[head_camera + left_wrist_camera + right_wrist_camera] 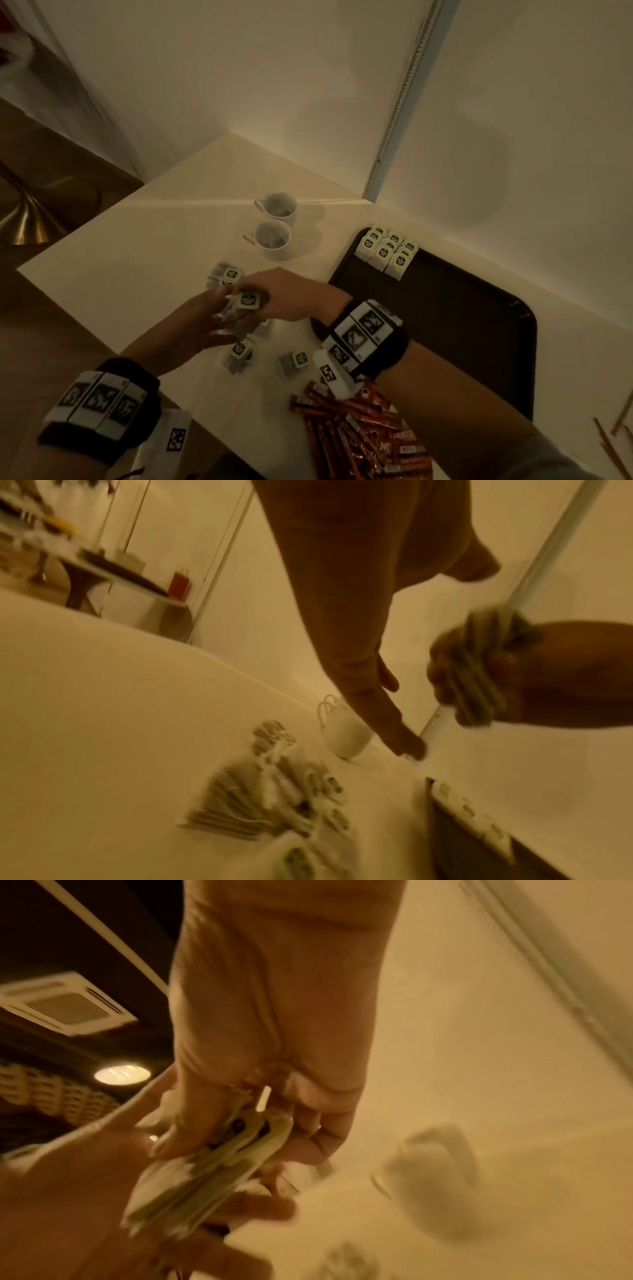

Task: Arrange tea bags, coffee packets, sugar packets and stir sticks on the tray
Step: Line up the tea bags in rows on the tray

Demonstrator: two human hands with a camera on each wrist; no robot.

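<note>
Inspector: Hands first. Your right hand (274, 298) is clamped round a bundle of tea bags (219, 1167), thumb on one face and fingers curled on the other. Your left hand (202, 318) lies beneath it with fingers extended, cradling the lower end of the bundle rather than gripping it.

Operator: Where does that leave the rest of the work?

Inspector: More loose tea bags (229, 274) sit on the tabletop (137, 260) just beyond your hands, others (241, 353) just short of them. The tray (445, 325) is off to the right of your right hand, with a block of tea bags (387, 251) already set in its far corner. Coffee packets (359, 431) are heaped under your right forearm. What may be stir sticks (613, 445) show at the frame edge; I cannot confirm them.

Operator: Risks?

Inspector: In my judgement, three. The bundle looks splayed, so it could fan out and shed bags on the carry across. Trailing strings could snag the loose ones. Your right forearm, swinging towards the tray, could sweep the coffee packets off the near edge.
</note>
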